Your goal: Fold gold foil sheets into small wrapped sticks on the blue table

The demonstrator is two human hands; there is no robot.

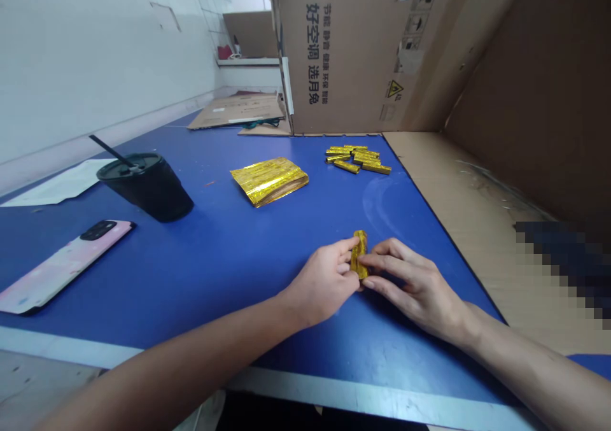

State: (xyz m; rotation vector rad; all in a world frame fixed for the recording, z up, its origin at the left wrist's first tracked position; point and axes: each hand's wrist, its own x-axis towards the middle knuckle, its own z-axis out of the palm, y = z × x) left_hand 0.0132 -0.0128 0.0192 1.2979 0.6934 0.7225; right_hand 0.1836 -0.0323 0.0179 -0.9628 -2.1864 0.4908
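Note:
A small gold foil paper roll (359,253) stands out between my two hands, just above the blue tabletop. My left hand (322,278) grips its left side with bent fingers. From the right, my right hand (415,281) presses its fingertips on the same roll. Farther back lies a stack of gold foil paper sheets (271,179), its layered edge facing me. Several finished-looking gold foil rolls (358,157) lie in a loose heap at the back right.
On the left are a black cup with a straw (153,189) and a pink phone (67,262). White paper (60,179) lies behind them. A large cardboard box (353,55) stands at the back, and more cardboard (449,208) borders the right table edge.

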